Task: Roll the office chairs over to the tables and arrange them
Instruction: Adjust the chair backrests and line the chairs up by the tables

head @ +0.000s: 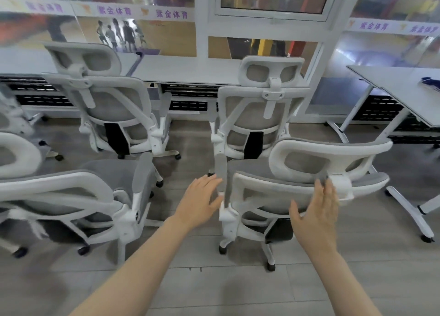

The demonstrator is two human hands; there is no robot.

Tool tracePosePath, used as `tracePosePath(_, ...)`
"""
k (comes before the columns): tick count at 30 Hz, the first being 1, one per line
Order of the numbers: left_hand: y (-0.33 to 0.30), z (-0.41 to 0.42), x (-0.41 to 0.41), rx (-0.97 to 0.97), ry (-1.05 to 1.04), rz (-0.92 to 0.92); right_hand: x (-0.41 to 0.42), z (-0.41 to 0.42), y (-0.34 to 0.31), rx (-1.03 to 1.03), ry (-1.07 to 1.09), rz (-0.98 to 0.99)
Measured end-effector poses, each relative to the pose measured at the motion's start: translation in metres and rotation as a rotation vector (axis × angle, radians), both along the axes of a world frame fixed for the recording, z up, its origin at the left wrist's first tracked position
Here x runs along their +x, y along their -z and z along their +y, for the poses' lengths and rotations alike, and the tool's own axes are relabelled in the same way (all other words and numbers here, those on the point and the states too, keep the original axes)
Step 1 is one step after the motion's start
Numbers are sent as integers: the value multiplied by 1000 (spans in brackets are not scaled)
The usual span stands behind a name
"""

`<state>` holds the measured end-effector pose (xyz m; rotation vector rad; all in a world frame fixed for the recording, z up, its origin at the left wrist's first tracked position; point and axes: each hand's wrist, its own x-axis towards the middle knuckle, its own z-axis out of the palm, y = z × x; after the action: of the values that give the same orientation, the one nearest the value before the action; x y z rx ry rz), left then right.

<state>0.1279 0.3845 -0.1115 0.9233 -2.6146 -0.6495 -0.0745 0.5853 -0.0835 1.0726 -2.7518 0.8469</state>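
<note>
You have five office chairs in view, all white-framed with grey mesh. Two stand in the far row, backs toward you, pulled up to the long tabletop [190, 71] under the window: the far left chair [104, 101] and the far right chair [259, 106]. Two more sit in the near row: the near left chair [71, 196], cut off by the frame edge, and the near right chair [297, 187] straight ahead of you, just behind the far right one. A fifth chair [12, 118] shows only in part at the far left edge. There are two tabletops: the long one along the window and a second tabletop [404, 89] on the right, standing on white wheeled legs.

Both your arms reach forward over the wooden floor [214, 280]. Your left hand [200, 200] is palm down with fingers straight, its fingertips at the grey armrest [221, 172] on the near right chair's left side; the blur keeps you from telling whether they touch it. Its grip is loose and spread, holding nothing. Your right hand [316, 211] is raised with fingers extended and slightly spread, just by the chair's backrest below the headrest [331, 158]; its grip is likewise unclenched, closed around nothing.
</note>
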Motion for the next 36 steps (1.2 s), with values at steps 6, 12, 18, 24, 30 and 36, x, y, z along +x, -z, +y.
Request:
tracePosePath(6, -3, -25, 165, 0, -211, -18, 129, -68, 6, 62, -204, -14)
tracePosePath(12, -12, -40, 355, 36, -429, -44, 283, -144, 11, 58, -456, -77)
tracePosePath(18, -19, -33, 525, 45, -785, -34, 430, -211, 14, 46, -824, -94)
tracePosePath(24, -11, -39, 648, 34, -1070, -20, 561, -272, 16, 67, -1138, -73)
tracePosePath(30, -16, -71, 735, 45, -1259, -52, 672, -363, 20, 74, -1391, -99)
tracePosePath(36, -23, -120, 813, 50, -1439, -33, 764, -469, 11, 112, -1554, -70)
